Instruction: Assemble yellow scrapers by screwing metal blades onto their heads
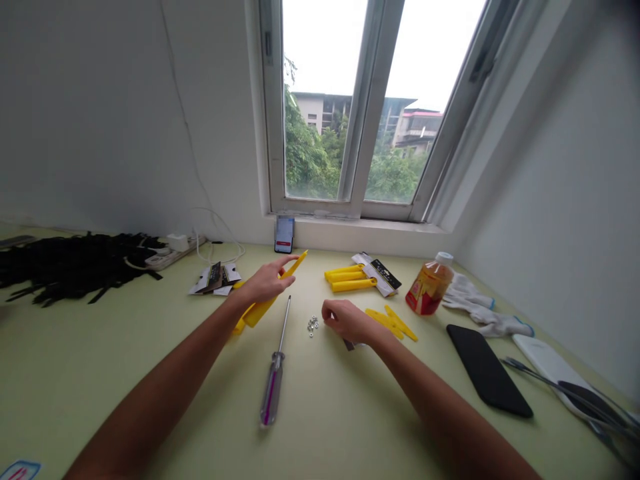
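Observation:
In the head view my left hand (267, 283) is closed around a yellow plastic handled tool (260, 310), whose narrow tip points up and to the right. The palm hides part of it, so its exact kind is unclear. A second yellow piece (239, 327) lies just under it. My right hand (345, 319) is lowered to the table with its fingers curled together; whatever is in them is hidden. Several small metal nuts (311, 325) lie in a loose group left of its fingertips. Between my forearms rests a screwdriver (273, 393) with a clear and purple handle.
Yellow handles (353, 277) and flat yellow pieces (393, 321) lie to the right. Beyond are a drink bottle (431, 285), white gloves (480, 310) and a black phone-like slab (487, 370). A phone (284, 235) leans by the window; black straps (75, 263) pile up left.

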A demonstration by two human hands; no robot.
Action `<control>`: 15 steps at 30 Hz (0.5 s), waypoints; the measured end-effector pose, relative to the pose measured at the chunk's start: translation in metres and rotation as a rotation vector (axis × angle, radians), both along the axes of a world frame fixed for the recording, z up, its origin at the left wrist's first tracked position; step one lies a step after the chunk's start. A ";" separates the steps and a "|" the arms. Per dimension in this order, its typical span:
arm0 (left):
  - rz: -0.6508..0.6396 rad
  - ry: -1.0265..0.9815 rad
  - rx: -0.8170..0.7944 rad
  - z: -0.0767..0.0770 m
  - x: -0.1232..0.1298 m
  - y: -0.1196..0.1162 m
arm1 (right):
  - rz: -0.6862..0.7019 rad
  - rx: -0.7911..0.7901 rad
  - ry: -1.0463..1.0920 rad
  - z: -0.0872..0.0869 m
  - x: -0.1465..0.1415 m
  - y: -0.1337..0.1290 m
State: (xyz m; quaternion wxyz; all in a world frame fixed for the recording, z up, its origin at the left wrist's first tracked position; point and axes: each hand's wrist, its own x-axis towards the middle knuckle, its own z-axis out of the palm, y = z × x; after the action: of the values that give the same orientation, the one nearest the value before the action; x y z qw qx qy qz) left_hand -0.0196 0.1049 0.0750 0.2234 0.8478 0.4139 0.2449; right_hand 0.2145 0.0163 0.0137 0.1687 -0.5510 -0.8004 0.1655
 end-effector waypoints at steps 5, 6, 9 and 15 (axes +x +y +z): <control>0.001 0.004 -0.008 0.004 0.001 -0.005 | -0.045 -0.029 -0.032 0.017 0.032 0.001; -0.001 0.006 -0.010 0.005 0.001 -0.006 | -0.031 -0.060 -0.045 0.021 0.041 0.001; -0.002 0.009 -0.019 0.008 0.000 -0.009 | 0.030 -0.182 -0.095 0.027 0.062 0.000; 0.002 0.033 -0.019 0.008 0.001 -0.010 | 0.022 -0.323 -0.201 0.023 0.070 0.001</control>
State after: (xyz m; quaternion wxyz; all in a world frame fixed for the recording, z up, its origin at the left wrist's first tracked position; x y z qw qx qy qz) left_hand -0.0191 0.0948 0.0829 0.2241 0.8493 0.4206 0.2270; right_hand 0.2847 0.0170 0.0368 -0.0047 -0.5758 -0.7823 0.2377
